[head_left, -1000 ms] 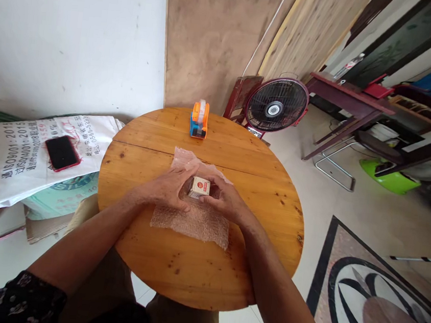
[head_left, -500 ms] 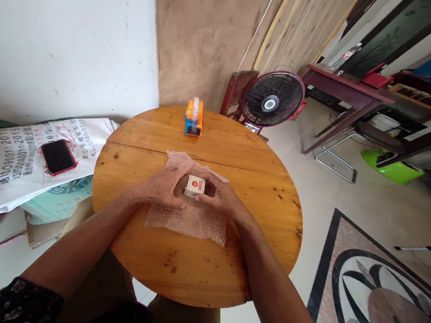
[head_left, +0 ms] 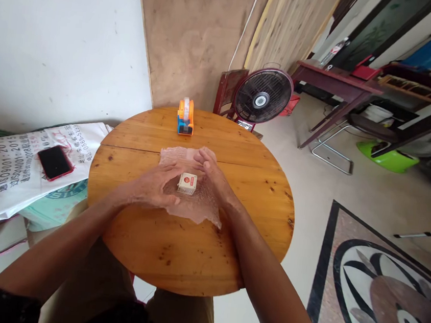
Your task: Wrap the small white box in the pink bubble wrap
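Note:
A small cream box (head_left: pixel 187 183) with a red mark on top stands on a sheet of pinkish bubble wrap (head_left: pixel 198 208) in the middle of the round wooden table (head_left: pixel 174 260). My left hand (head_left: pixel 150 189) lies flat on the wrap, fingers stretched out, with the fingertips against the box's left side. My right hand (head_left: pixel 214 176) is to the right of the box. It reaches past the box to the wrap's far edge, where its fingers curl on the sheet.
An orange and blue tape dispenser (head_left: pixel 186 117) stands at the table's far edge. A black phone (head_left: pixel 54 162) in a red case lies on printed white sacks (head_left: pixel 14 171) to the left. A floor fan (head_left: pixel 263 97) and dark wooden furniture (head_left: pixel 335 84) stand beyond the table on the right.
My right hand has left the box and reached forward to the wrap's far edge. The wrap's right side has drawn in. The left hand has flattened beside the box.

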The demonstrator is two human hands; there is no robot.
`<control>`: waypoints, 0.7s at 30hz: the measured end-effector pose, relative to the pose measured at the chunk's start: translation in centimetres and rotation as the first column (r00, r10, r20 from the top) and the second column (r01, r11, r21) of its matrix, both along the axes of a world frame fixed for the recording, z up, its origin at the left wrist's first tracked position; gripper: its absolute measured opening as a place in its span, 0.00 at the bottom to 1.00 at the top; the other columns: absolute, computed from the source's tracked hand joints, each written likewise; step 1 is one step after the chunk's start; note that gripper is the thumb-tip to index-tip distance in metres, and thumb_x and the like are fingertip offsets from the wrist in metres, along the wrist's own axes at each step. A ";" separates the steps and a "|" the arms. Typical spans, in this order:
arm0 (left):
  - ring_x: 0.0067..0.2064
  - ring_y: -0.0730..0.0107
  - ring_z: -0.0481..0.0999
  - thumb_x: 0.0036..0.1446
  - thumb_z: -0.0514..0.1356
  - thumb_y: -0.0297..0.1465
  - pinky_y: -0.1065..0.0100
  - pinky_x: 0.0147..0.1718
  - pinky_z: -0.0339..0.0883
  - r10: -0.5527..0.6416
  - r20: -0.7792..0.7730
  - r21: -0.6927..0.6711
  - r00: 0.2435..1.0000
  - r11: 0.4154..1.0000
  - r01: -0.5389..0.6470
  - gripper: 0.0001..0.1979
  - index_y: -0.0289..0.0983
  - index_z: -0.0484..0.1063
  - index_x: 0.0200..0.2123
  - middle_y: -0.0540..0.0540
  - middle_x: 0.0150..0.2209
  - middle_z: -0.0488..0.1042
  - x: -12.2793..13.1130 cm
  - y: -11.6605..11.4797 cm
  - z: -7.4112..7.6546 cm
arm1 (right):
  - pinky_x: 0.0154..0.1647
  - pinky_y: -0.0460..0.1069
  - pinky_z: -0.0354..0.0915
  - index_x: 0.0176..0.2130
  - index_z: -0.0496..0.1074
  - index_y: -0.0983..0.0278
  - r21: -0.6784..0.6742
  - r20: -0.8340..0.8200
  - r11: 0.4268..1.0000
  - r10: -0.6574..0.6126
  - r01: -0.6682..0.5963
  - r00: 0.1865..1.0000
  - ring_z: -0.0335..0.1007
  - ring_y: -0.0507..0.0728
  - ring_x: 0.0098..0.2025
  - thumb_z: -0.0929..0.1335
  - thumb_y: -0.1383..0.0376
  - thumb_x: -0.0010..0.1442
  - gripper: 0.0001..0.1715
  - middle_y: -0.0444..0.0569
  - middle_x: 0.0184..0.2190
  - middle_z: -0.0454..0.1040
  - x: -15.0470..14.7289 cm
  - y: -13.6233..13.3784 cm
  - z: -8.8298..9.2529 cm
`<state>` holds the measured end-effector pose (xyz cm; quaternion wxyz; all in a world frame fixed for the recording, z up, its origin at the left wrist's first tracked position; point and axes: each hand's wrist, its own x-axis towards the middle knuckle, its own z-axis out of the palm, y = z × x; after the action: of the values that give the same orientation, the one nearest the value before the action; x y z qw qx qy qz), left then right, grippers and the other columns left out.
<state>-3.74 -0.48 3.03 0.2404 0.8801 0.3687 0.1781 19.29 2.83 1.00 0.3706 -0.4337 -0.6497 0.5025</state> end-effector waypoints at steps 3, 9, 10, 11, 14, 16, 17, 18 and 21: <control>0.69 0.41 0.55 0.53 0.63 0.47 0.43 0.65 0.51 0.151 -0.075 0.075 0.986 0.986 -0.146 0.46 0.36 0.50 0.69 0.34 0.68 0.59 -0.2 -2.7 0.8 | 0.45 0.56 0.73 0.71 0.49 0.52 -0.062 -0.064 0.998 -0.015 0.011 0.998 0.65 0.64 0.61 0.60 0.36 0.60 0.48 0.52 0.70 0.55 -0.2 0.3 -0.2; 0.69 0.40 0.56 0.44 0.69 0.53 0.41 0.68 0.45 0.104 -0.178 0.222 0.978 0.973 -0.063 0.48 0.40 0.62 0.65 0.36 0.68 0.61 -0.2 -7.2 0.5 | 0.38 0.54 0.74 0.70 0.47 0.49 -0.124 -0.095 0.990 -0.076 0.064 0.993 0.68 0.63 0.58 0.59 0.40 0.62 0.44 0.50 0.70 0.53 -0.6 0.4 0.2; 0.69 0.39 0.56 0.44 0.70 0.50 0.40 0.68 0.44 0.107 -0.190 0.249 0.976 0.967 -0.057 0.44 0.40 0.65 0.63 0.36 0.67 0.62 0.1 -7.5 0.4 | 0.37 0.53 0.74 0.70 0.48 0.49 -0.129 -0.102 0.989 -0.086 0.072 0.991 0.68 0.63 0.57 0.60 0.41 0.62 0.44 0.50 0.71 0.52 -0.6 0.4 0.3; 0.69 0.40 0.56 0.46 0.70 0.46 0.40 0.68 0.43 0.114 -0.201 0.274 0.973 0.960 -0.056 0.40 0.40 0.67 0.60 0.37 0.67 0.63 0.4 -7.7 0.4 | 0.36 0.53 0.74 0.70 0.48 0.50 -0.137 -0.108 0.987 -0.099 0.084 0.989 0.68 0.63 0.57 0.60 0.41 0.62 0.43 0.51 0.71 0.52 -0.6 0.4 0.3; 0.67 0.43 0.59 0.54 0.64 0.32 0.39 0.68 0.43 0.135 -0.221 0.340 0.966 0.939 -0.053 0.22 0.38 0.73 0.53 0.37 0.64 0.67 1.3 -7.8 0.2 | 0.35 0.53 0.75 0.70 0.49 0.50 -0.165 -0.124 0.979 -0.144 0.123 0.982 0.68 0.63 0.55 0.61 0.42 0.62 0.43 0.52 0.70 0.51 -0.5 0.5 0.1; 0.65 0.45 0.63 0.56 0.58 0.27 0.40 0.67 0.46 0.144 -0.213 0.376 0.966 0.925 -0.055 0.14 0.38 0.77 0.46 0.38 0.60 0.71 1.8 -7.7 0.0 | 0.35 0.53 0.75 0.70 0.50 0.50 -0.177 -0.139 0.975 -0.162 0.136 0.977 0.68 0.63 0.55 0.62 0.43 0.62 0.42 0.51 0.70 0.52 -0.5 0.5 0.0; 0.64 0.47 0.65 0.57 0.56 0.25 0.40 0.66 0.49 0.145 -0.196 0.390 0.970 0.919 -0.059 0.12 0.39 0.77 0.42 0.39 0.58 0.73 1.9 -7.6 -0.1 | 0.35 0.53 0.75 0.69 0.51 0.50 -0.180 -0.147 0.974 -0.164 0.137 0.975 0.68 0.63 0.55 0.62 0.43 0.62 0.42 0.51 0.70 0.52 -0.5 0.5 0.0; 0.62 0.48 0.68 0.57 0.55 0.25 0.41 0.65 0.51 0.148 -0.163 0.406 0.976 0.911 -0.070 0.11 0.39 0.77 0.37 0.40 0.56 0.75 1.9 -7.4 -0.2 | 0.35 0.53 0.75 0.69 0.51 0.50 -0.180 -0.155 0.974 -0.165 0.136 0.974 0.67 0.62 0.55 0.62 0.43 0.62 0.42 0.51 0.70 0.52 -0.5 0.4 0.0; 0.55 0.55 0.75 0.57 0.54 0.24 0.47 0.61 0.59 0.168 0.001 0.447 0.986 0.882 -0.150 0.09 0.39 0.74 0.31 0.42 0.50 0.79 1.9 -6.5 0.1 | 0.38 0.52 0.74 0.68 0.54 0.49 -0.176 -0.180 0.975 -0.165 0.133 0.970 0.67 0.61 0.56 0.63 0.42 0.62 0.40 0.49 0.70 0.52 -0.5 0.0 0.2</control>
<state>-1.87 -7.02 3.12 0.0104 0.8816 0.3935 0.2603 18.80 2.88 1.15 0.4322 -0.4591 -0.5331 0.5642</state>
